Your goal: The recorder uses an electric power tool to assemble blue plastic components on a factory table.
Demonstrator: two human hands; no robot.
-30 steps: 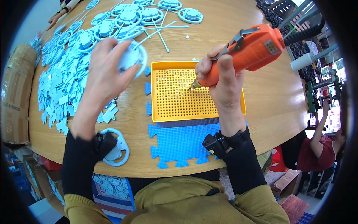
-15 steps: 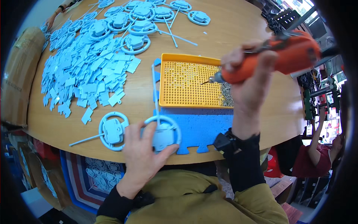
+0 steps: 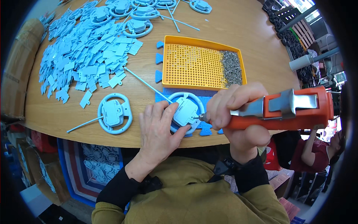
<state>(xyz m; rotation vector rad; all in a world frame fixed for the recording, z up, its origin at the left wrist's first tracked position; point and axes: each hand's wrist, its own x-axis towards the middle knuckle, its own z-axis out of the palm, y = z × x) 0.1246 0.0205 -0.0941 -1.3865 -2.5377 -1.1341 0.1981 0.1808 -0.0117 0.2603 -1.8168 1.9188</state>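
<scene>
A light-blue plastic toy steering wheel (image 3: 186,111) with a thin rod lies at the table's front edge, partly on a blue foam mat (image 3: 206,129). My left hand (image 3: 158,127) grips its left and lower rim, fingers over the centre housing. In my right hand (image 3: 240,112) is an orange electric screwdriver (image 3: 287,112), fingers wrapped round its body. The bit meets the right side of the wheel's housing. A screw at the tip is too small to make out. Left of my left hand rests another light-blue steering wheel (image 3: 115,113), its rod pointing left.
Behind the mat stands a yellow perforated tray (image 3: 201,63) with small screws (image 3: 232,67) heaped at its right end. A pile of light-blue plates (image 3: 84,61) and several steering wheels (image 3: 137,27) cover the left and back. A cardboard box (image 3: 20,71) borders the left side.
The screwdriver has come from above the tray down to the held wheel. My left hand and that wheel have shifted right, and its rod now slants up to the left.
</scene>
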